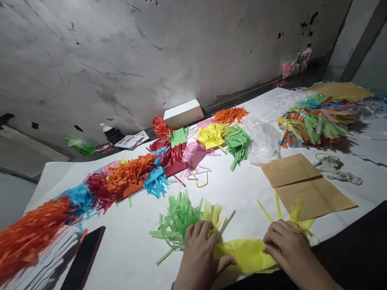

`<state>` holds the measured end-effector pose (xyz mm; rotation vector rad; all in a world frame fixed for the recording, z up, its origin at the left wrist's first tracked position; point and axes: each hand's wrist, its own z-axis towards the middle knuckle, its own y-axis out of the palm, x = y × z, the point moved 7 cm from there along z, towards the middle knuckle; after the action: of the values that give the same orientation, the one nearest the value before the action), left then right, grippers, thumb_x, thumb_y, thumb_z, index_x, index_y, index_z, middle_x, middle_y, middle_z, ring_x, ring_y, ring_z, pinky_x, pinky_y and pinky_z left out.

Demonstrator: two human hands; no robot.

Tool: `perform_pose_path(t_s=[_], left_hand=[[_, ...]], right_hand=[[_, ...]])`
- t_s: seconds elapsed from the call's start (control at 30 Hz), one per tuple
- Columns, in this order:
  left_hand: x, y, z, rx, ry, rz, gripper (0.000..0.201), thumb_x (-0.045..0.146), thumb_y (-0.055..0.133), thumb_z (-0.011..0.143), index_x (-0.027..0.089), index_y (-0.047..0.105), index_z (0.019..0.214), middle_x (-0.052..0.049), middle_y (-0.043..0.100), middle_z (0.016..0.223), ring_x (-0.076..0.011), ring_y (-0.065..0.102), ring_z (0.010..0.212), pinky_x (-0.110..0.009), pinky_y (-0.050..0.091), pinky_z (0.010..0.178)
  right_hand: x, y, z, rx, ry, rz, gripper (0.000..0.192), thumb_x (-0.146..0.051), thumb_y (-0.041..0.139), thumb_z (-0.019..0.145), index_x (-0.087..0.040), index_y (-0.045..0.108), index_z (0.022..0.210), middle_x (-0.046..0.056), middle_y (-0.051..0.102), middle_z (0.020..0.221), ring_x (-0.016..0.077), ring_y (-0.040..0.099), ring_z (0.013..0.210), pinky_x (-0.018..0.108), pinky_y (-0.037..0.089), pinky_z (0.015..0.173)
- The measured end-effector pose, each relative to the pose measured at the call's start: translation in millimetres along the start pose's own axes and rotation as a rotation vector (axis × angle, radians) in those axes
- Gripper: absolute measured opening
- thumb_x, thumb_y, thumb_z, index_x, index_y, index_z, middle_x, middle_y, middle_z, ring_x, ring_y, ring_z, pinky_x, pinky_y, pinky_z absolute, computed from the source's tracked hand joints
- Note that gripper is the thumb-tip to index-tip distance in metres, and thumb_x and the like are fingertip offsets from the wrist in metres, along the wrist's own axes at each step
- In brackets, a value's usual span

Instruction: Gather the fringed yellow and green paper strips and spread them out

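Both hands press flat on the yellow paper (246,255), whose long axis runs nine to three between them, left hand (199,255) at its nine o'clock end, right hand (286,247) at three, fringe pointing twelve.

**A:** anyone able to read anything in this one? checked the white bottle (305,57) far right by the wall, label's just a blur.

**B:** same here. the cards (132,140) far left show coloured triangle shapes, no letters I can make out. green bottle (79,146) beside them is too small to tell. white box (183,113) is blank. nothing legible.
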<state>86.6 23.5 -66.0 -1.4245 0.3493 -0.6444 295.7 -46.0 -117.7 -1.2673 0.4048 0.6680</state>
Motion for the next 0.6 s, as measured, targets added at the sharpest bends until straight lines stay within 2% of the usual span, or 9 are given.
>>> perform_pose_path(t_s=[0.07, 0.17, 0.23, 0.3, 0.37, 0.4, 0.5, 0.57, 0.6], left_hand=[[-19, -7.3, -13, -0.046, -0.074, 0.092, 0.048, 0.068, 0.077, 0.072, 0.022, 0.07, 0.082, -0.008, 0.07, 0.101, -0.0325, 0.062, 0.098, -0.048, 0.045, 0.085], [-38, -21.6, -29, -0.058, -0.161, 0.254, 0.03, 0.052, 0.074, 0.084, 0.022, 0.071, 0.089, -0.01, 0.07, 0.105, -0.0327, 0.064, 0.097, -0.046, 0.047, 0.079], [-33, -31.9, -30, 0.023, -0.152, 0.303, 0.026, 0.042, 0.074, 0.086, 0.023, 0.07, 0.103, -0.011, 0.069, 0.114, -0.0328, 0.064, 0.102, -0.045, 0.047, 0.079], [-12, -33.3, -20, 0.097, -0.073, 0.265, 0.04, 0.04, 0.075, 0.086, 0.025, 0.065, 0.121, -0.011, 0.067, 0.124, -0.0327, 0.062, 0.109, -0.046, 0.047, 0.086], [18, -21.1, -3, 0.088, 0.02, 0.154, 0.052, 0.043, 0.077, 0.084, 0.025, 0.06, 0.129, -0.01, 0.066, 0.128, -0.0322, 0.06, 0.113, -0.048, 0.045, 0.094], [32, -9.8, 5, 0.036, 0.05, 0.075, 0.052, 0.043, 0.079, 0.082, 0.025, 0.06, 0.127, -0.009, 0.067, 0.126, -0.0312, 0.06, 0.111, -0.047, 0.044, 0.095], [60, 28.0, 21, -0.156, 0.068, -0.11, 0.027, 0.032, 0.076, 0.087, 0.026, 0.065, 0.111, -0.001, 0.071, 0.105, -0.0242, 0.063, 0.097, -0.041, 0.044, 0.09], [63, 44.3, 24, -0.205, 0.048, -0.142, 0.008, 0.023, 0.07, 0.092, 0.026, 0.066, 0.098, 0.001, 0.07, 0.096, -0.0206, 0.061, 0.091, -0.038, 0.042, 0.088], [61, 48.8, 23, -0.202, 0.034, -0.146, 0.006, 0.02, 0.068, 0.093, 0.025, 0.066, 0.094, 0.002, 0.069, 0.093, -0.0197, 0.061, 0.09, -0.037, 0.041, 0.087]], right_hand=[[1, 1, -1, 0.005, -0.025, -0.011, 0.023, -0.002, 0.065, 0.086, -0.022, 0.054, 0.082, -0.004, 0.056, 0.082, 0.0186, 0.054, 0.079, 0.038, 0.03, 0.078], [1, 1, -2, 0.008, -0.066, -0.032, 0.02, -0.004, 0.062, 0.088, -0.022, 0.054, 0.083, -0.003, 0.056, 0.081, 0.019, 0.054, 0.078, 0.038, 0.031, 0.076], [2, 1, -2, 0.003, -0.087, -0.045, 0.019, -0.006, 0.061, 0.089, -0.022, 0.054, 0.083, -0.003, 0.056, 0.081, 0.0189, 0.054, 0.077, 0.037, 0.031, 0.075], [2, 1, -3, -0.003, -0.1, -0.054, 0.018, -0.008, 0.061, 0.09, -0.023, 0.054, 0.083, -0.003, 0.056, 0.08, 0.0187, 0.054, 0.076, 0.036, 0.031, 0.074], [2, 2, -3, -0.007, -0.097, -0.06, 0.017, -0.01, 0.062, 0.09, -0.023, 0.054, 0.083, -0.004, 0.056, 0.08, 0.0188, 0.055, 0.077, 0.036, 0.032, 0.074], [2, 3, -3, -0.01, -0.09, -0.06, 0.016, -0.01, 0.062, 0.09, -0.023, 0.054, 0.083, -0.004, 0.056, 0.081, 0.019, 0.055, 0.077, 0.037, 0.032, 0.074], [1, 3, -2, -0.017, -0.048, -0.045, 0.015, -0.012, 0.059, 0.093, -0.023, 0.055, 0.083, -0.003, 0.056, 0.081, 0.019, 0.055, 0.078, 0.039, 0.034, 0.078], [4, 1, -1, -0.054, -0.007, -0.011, 0.015, -0.014, 0.056, 0.094, -0.024, 0.057, 0.083, -0.003, 0.057, 0.082, 0.0194, 0.056, 0.08, 0.04, 0.036, 0.081], [7, -1, -1, -0.089, 0.02, 0.026, 0.013, -0.015, 0.055, 0.094, -0.025, 0.059, 0.086, -0.002, 0.059, 0.085, 0.02, 0.057, 0.083, 0.041, 0.037, 0.082]])
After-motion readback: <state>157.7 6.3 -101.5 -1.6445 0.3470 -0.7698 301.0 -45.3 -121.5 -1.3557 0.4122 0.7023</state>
